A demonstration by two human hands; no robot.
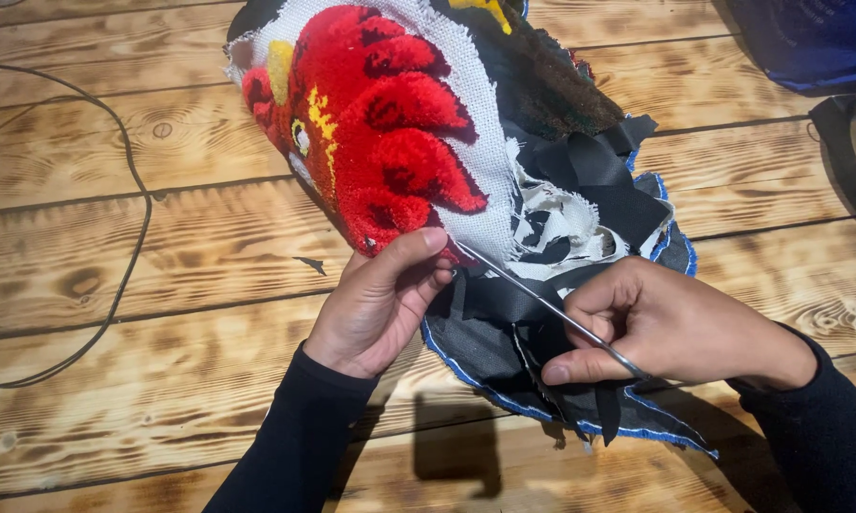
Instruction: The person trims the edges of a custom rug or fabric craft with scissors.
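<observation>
A dark cable (129, 180) is seen looping over the wooden table (190, 237) at the far left, its ends cut off by the frame. Next, the left hand (382, 302) is pinched on the lower edge of a red tufted rug piece (380, 123), whose top is cropped. Thin scissors (542, 306) are gripped by the right hand (675, 323), the blade tips meeting the white backing cloth (490, 161); the handles are hidden in the fingers. Black fabric with blue edging (504, 361) lies beneath. At the far right, a blue object (808, 43) is cut off.
</observation>
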